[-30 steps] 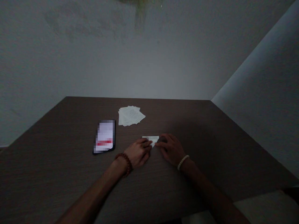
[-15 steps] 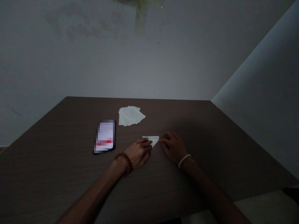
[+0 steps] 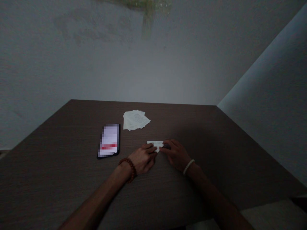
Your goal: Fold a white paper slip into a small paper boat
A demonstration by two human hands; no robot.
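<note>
A small white folded piece of paper (image 3: pixel 154 142) lies on the dark table between my hands, its straight edge facing away from me. My left hand (image 3: pixel 141 158), with a red-brown beaded bracelet at the wrist, holds the paper's left part down with bent fingers. My right hand (image 3: pixel 176 155), wearing a pale beaded bracelet, has its thumb and fingers closed on the paper's right side. The fingers cover much of the paper, so its lower point is partly hidden.
A fanned pile of white paper sheets (image 3: pixel 136 120) lies beyond my hands, slightly left. To the left rests a phone (image 3: pixel 109 139) with a blurred, lit screen. The brown wooden table (image 3: pixel 72 134) meets a stained wall (image 3: pixel 153 70) at the back.
My right hand has shifted slightly left and toward me, from the paper's right corner onto its right side. The left hand still presses the paper. The view has tilted slightly.
</note>
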